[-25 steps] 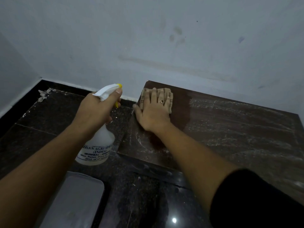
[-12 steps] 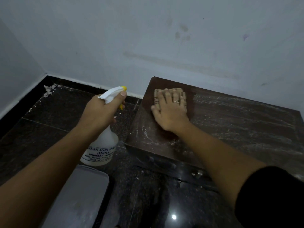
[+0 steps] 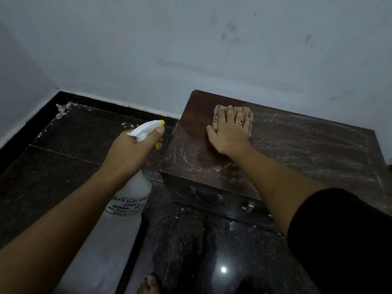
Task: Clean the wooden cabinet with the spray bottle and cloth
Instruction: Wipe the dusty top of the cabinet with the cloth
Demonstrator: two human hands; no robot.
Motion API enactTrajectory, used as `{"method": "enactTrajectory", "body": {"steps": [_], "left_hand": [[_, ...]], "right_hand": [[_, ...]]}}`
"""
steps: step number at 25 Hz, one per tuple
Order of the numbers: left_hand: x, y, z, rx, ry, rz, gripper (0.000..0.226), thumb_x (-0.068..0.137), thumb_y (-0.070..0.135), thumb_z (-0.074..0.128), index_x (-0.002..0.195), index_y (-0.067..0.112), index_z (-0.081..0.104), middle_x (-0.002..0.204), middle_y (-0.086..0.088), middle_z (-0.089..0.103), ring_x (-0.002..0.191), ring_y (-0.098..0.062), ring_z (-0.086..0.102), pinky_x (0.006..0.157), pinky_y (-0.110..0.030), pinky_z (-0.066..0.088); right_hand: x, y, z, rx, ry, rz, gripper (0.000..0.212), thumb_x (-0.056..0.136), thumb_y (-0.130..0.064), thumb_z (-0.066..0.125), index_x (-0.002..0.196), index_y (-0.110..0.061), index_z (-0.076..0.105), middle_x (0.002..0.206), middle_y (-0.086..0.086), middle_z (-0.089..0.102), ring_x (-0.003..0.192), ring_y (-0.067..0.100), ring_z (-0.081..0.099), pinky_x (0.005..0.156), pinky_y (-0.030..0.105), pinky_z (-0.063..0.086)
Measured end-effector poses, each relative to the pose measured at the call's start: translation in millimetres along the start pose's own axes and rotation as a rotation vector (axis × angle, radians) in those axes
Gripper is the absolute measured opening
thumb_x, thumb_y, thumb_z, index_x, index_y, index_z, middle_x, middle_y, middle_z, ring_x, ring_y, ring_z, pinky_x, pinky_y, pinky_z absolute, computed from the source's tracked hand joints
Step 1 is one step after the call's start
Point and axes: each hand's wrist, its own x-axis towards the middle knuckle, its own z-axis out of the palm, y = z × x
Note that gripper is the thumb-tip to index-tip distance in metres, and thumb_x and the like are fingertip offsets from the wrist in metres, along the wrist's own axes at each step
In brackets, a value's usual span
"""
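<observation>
The wooden cabinet (image 3: 297, 149) is seen low against the wall (image 3: 191, 49), its top partly wiped: a darker, cleaner patch is found around and to the left of the right hand (image 3: 231, 134), while pale dusty streaks are spread over the surface to that hand's right and near its wrist. The cloth (image 3: 216, 116) is pressed flat on the top near the far left corner, and it is covered by the right hand's straight, spread fingers rather than gripped. The spray bottle (image 3: 131, 196) is held off the cabinet, to the left of the right hand and above the dark floor (image 3: 63, 166). Its neck is clasped by the left hand (image 3: 129, 153), with one finger laid along the white head towards the yellow nozzle (image 3: 162, 122). A grey flat panel (image 3: 101, 251) is seen beneath the bottle. Wiping is judged to be under way, with most of the top not yet done. Because the cloth is only pinned by flat fingers, it could bunch or slip out on a fast stroke. Loosened dust could be pushed over the near edge onto the floor. If the trigger were squeezed by accident, the floor rather than the wood could be wetted.
</observation>
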Motion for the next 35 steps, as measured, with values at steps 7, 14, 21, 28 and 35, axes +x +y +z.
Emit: {"method": "enactTrajectory", "body": {"steps": [7, 14, 21, 28, 35], "left_hand": [[-35.8, -23.6, 25.5, 0.065, -0.059, -0.094, 0.050, 0.085, 0.070, 0.065, 0.093, 0.023, 0.081, 0.080, -0.006, 0.078, 0.069, -0.019, 0.070, 0.069, -0.037, 0.054], [-51.6, -29.8, 26.0, 0.159, 0.014, -0.149, 0.046, 0.092, 0.061, 0.065, 0.078, 0.019, 0.076, 0.059, 0.002, 0.069, 0.055, -0.010, 0.063, 0.059, -0.029, 0.046], [-57.1, -39.1, 12.5, 0.107, 0.052, -0.113, 0.043, 0.093, 0.062, 0.063, 0.088, 0.022, 0.078, 0.076, -0.003, 0.075, 0.073, -0.015, 0.069, 0.072, -0.034, 0.052], [-44.6, -40.1, 0.5, -0.040, 0.112, -0.047, 0.038, 0.092, 0.062, 0.063, 0.109, 0.031, 0.077, 0.088, 0.002, 0.077, 0.067, -0.015, 0.067, 0.061, -0.036, 0.054], [-41.4, -42.6, -5.4, -0.112, 0.133, -0.054, 0.023, 0.092, 0.060, 0.063, 0.100, 0.042, 0.074, 0.092, -0.001, 0.076, 0.078, -0.015, 0.068, 0.060, -0.033, 0.054]], "right_hand": [[-8.0, 58.2, -14.0, -0.006, -0.131, -0.137, 0.075, 0.103, -0.062, 0.024, 0.166, -0.025, 0.006, 0.173, 0.004, -0.001, 0.158, 0.030, -0.010, 0.124, 0.056, -0.010], [-6.5, 51.7, -20.6, 0.036, -0.219, -0.100, 0.074, 0.104, -0.060, 0.024, 0.166, -0.026, 0.001, 0.173, 0.002, -0.007, 0.158, 0.028, -0.014, 0.122, 0.049, -0.014], [-8.6, 45.3, -17.5, 0.033, -0.201, -0.068, 0.077, 0.103, -0.061, 0.026, 0.165, -0.024, 0.001, 0.173, 0.004, -0.007, 0.158, 0.031, -0.013, 0.124, 0.052, -0.009], [-16.0, -30.5, -6.6, 0.027, -0.116, -0.142, 0.075, 0.105, -0.058, 0.021, 0.165, -0.018, 0.003, 0.172, 0.013, -0.003, 0.157, 0.039, -0.008, 0.125, 0.058, -0.006], [-38.3, -87.2, 9.6, 0.023, -0.038, -0.205, 0.075, 0.101, -0.054, 0.026, 0.164, -0.015, 0.014, 0.170, 0.016, 0.011, 0.156, 0.042, 0.004, 0.124, 0.063, 0.001]]}}
